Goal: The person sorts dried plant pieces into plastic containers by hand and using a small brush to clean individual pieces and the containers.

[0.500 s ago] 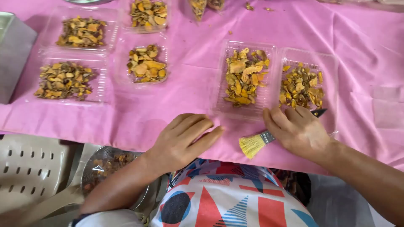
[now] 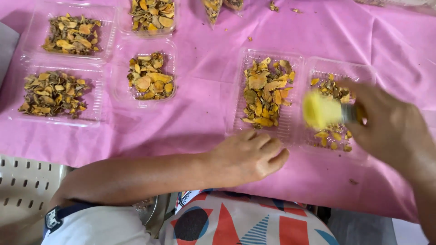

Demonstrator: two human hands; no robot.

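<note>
right hand (image 2: 390, 129): grips yellow brush (image 2: 321, 110) | left hand (image 2: 247, 156): flat on pink cloth (image 2: 200, 113)

Both forearms bare, no sleeves reaching the wrists. Left hand (image 2: 247, 156) and right hand (image 2: 393, 129): no rings, watch or gloves visible. Right hand blurred. Short white sleeve (image 2: 97, 227) at left upper arm, dark band at its hem with a small pale mark. Torso: shirt front (image 2: 247, 222) in bold geometric print, red, blue, dark navy and white triangles, circles.
</note>
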